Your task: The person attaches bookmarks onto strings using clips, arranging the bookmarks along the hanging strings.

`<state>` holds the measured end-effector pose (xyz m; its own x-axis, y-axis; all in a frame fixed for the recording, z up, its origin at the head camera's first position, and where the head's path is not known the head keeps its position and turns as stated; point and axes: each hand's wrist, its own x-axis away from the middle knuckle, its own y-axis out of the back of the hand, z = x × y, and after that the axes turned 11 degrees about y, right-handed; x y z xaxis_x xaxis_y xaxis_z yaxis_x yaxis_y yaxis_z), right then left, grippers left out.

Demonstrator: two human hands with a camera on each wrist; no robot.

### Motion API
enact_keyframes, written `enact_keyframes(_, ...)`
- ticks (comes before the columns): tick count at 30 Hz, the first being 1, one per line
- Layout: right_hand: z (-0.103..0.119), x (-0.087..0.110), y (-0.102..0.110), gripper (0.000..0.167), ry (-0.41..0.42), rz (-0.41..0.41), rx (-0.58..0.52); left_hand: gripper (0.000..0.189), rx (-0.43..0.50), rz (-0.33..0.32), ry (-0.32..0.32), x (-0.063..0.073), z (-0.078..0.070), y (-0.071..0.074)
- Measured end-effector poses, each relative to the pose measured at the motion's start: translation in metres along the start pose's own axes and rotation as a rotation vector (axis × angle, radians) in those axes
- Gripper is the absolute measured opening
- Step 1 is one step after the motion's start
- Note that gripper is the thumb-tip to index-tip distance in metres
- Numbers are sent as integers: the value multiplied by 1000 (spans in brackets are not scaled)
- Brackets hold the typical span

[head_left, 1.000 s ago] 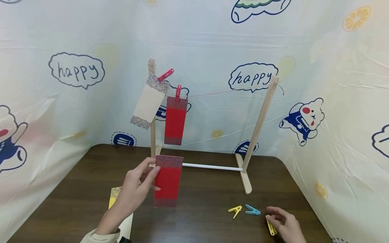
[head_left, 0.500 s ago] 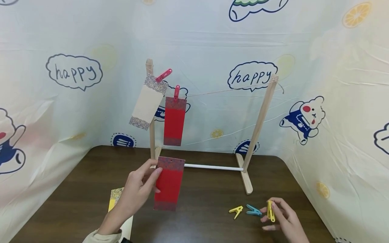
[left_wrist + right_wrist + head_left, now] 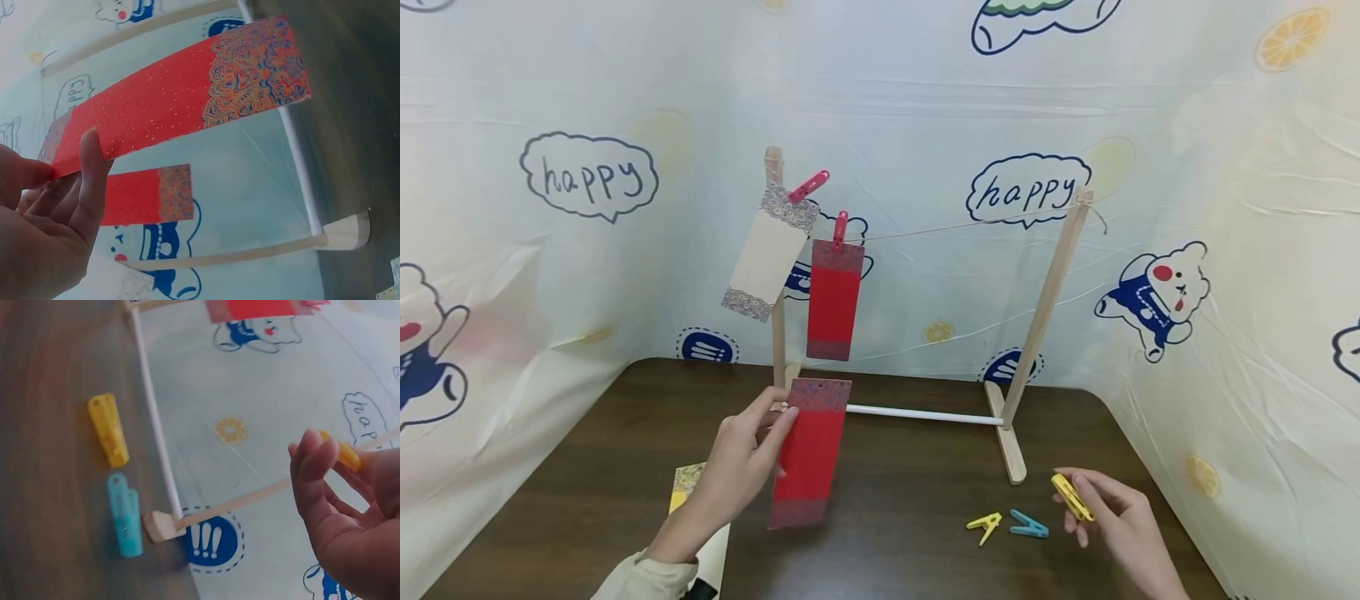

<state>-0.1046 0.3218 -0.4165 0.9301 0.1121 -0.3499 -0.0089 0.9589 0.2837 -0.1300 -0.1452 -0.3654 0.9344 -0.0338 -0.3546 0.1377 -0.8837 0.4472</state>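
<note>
Tabletop (image 3: 865, 562), pinched card (image 3: 813, 454), pinched clip (image 3: 1072, 497), gap between

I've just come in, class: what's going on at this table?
A person's left hand holds up a red card while the right hand pinches a yellow clip. A white card and a second red card hang on the stand by pink clips. On the table lie a second yellow clip and a blue clip.

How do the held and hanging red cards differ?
The held card is pinched in the left hand; the hanging card is clipped to the string by a pink clothespin. In the head view, the held card appears lower; the hanging card, higher. Both are red with patterned bands at both ends.
</note>
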Motion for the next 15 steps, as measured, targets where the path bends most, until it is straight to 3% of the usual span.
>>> enact_keyframes(5,9,-9,-2,41,-99,-121,-3,14,-72,25,-24,-9,5,-2)
enact_keyframes(9,8,-12,-4,36,-79,-222,-65,15,-83,47,-30,-19,5,-3)
enact_keyframes(12,3,-11,-5,18,7,-162,-197,17,-76,60,-32,-26,3,-3)
enact_keyframes(15,-5,-10,-6,18,72,-8,-347,16,-69,65,-37,-33,2,-3)
